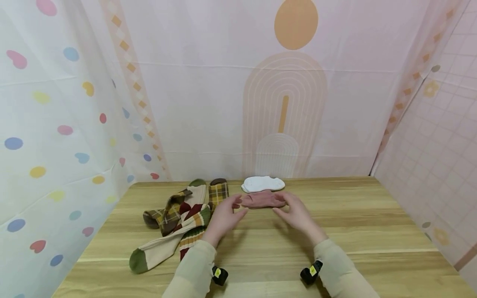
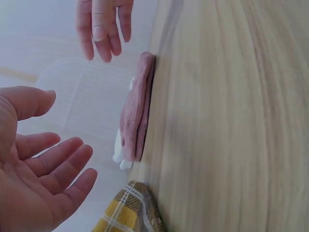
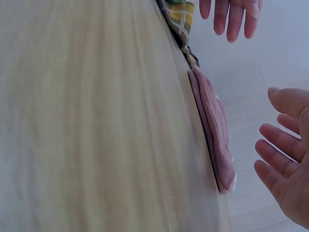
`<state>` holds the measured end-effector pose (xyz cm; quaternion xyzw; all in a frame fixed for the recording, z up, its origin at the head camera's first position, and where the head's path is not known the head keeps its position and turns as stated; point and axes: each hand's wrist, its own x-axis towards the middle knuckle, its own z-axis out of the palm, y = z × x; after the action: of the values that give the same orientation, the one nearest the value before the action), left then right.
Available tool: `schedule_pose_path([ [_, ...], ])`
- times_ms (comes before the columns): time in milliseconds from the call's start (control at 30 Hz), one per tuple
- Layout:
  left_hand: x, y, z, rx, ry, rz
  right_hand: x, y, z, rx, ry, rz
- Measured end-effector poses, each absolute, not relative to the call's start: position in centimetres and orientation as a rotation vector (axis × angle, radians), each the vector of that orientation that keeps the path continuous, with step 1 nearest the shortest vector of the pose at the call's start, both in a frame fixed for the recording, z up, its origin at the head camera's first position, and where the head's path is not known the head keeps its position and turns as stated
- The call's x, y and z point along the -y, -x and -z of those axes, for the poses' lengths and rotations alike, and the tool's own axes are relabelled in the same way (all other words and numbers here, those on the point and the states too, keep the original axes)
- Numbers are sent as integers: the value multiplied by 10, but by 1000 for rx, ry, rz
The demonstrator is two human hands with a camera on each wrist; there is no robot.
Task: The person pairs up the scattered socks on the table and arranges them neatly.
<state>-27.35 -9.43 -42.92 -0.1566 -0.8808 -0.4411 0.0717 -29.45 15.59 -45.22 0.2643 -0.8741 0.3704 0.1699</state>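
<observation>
A pink sock pair [image 1: 263,200], laid flat one on the other, rests on the table toward its far edge. Just behind it lies a pair of white socks [image 1: 263,183]. My left hand [image 1: 225,216] hovers by the pink pair's left end, its fingers relaxed and nothing in them. On the opposite end, my right hand [image 1: 297,213] mirrors it, fingers loosely bent and bare. Both wrist views show a gap between the hands and the pink socks [image 2: 136,111]. In the right wrist view the pink socks [image 3: 211,128] also sit apart from the palm.
Left of my hands is a loose heap of socks: a cream one with a green toe [image 1: 154,252], brown-yellow plaid ones [image 1: 171,215] and a striped one [image 1: 191,238]. The wooden table [image 1: 357,231] ends at a patterned curtain [image 1: 201,124] behind, with more cloth at both sides.
</observation>
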Motion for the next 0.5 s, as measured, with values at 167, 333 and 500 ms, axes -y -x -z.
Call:
schedule_pose_path([
  [167, 106, 272, 427, 2610, 385, 1452, -149, 292, 454, 2480, -801, -1069],
  [333, 116, 270, 425, 2544, 313, 1643, -143, 291, 453, 2437, -888, -1164],
  [500, 125, 268, 425, 2464, 243, 1874, -136, 289, 453, 2437, -936, -1165],
])
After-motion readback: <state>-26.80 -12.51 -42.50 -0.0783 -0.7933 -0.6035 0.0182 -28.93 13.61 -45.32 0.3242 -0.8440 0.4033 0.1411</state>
